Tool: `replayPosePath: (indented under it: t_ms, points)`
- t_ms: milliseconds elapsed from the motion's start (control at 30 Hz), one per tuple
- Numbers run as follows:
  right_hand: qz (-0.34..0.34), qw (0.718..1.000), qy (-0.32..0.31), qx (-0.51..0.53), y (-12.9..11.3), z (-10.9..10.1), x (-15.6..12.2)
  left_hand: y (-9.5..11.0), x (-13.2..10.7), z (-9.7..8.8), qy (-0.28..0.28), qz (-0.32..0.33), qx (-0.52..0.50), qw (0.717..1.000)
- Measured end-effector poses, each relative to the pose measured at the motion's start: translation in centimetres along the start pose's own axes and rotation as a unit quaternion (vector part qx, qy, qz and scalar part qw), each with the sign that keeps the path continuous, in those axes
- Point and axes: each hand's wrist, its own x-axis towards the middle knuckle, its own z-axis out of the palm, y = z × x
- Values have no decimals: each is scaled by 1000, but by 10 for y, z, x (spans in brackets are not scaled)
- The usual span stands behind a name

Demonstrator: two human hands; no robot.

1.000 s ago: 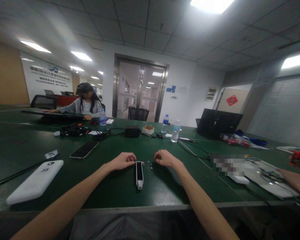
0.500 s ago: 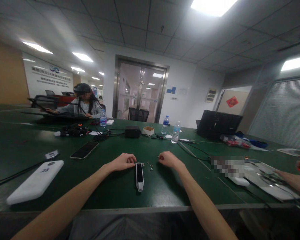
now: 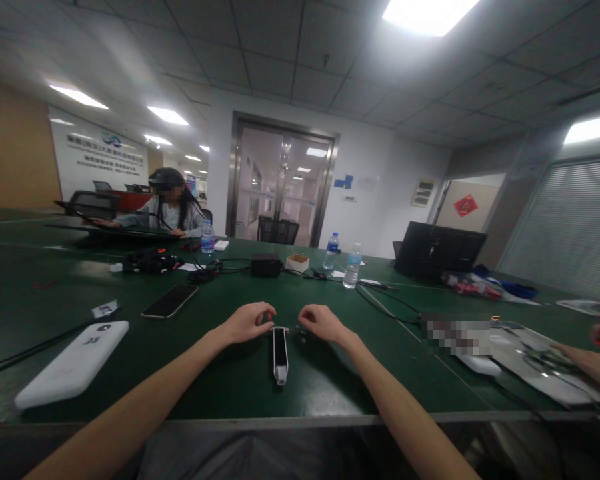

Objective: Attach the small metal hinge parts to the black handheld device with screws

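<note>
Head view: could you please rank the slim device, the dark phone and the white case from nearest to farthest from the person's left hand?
1. slim device: right at the fingertips of the left hand, just to its right.
2. dark phone: off to its left.
3. white case: far left, by the near edge.

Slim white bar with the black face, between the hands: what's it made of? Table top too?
Slim white bar with black face: likely moulded plastic, smooth even white shell; dark insert faintly glossy, plastic or glass, can't tell.
Dark green table top: probably laminate or coated board, semi-matte, with a soft blurred sheen near the front edge.
</note>
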Motion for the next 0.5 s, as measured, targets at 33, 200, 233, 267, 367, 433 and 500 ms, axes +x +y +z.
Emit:
replayPosePath:
  t_ms: [33, 200, 233, 267, 367, 433, 500]
  points:
    - [-11, 1000, 10, 26, -5, 3, 0, 3, 0, 0, 9, 17, 17, 1000]
    - [-37, 987, 36, 151, -23, 19, 2, 17, -1, 5, 29, 79, 37, 996]
    - [-39, 984, 38, 171, -24, 21, 2, 20, -1, 6, 26, 87, 32, 995]
    - [-39, 981, 40, 187, -26, 24, 3, 21, 0, 7, 24, 94, 26, 995]
    - [-39, 975, 38, 216, -27, 29, 4, 23, 0, 9, 22, 99, 12, 995]
    - [-38, 972, 35, 229, -26, 31, 5, 23, 1, 9, 24, 97, 11, 995]
    - [-35, 969, 30, 242, -26, 32, 5, 22, 1, 9, 26, 95, 15, 995]
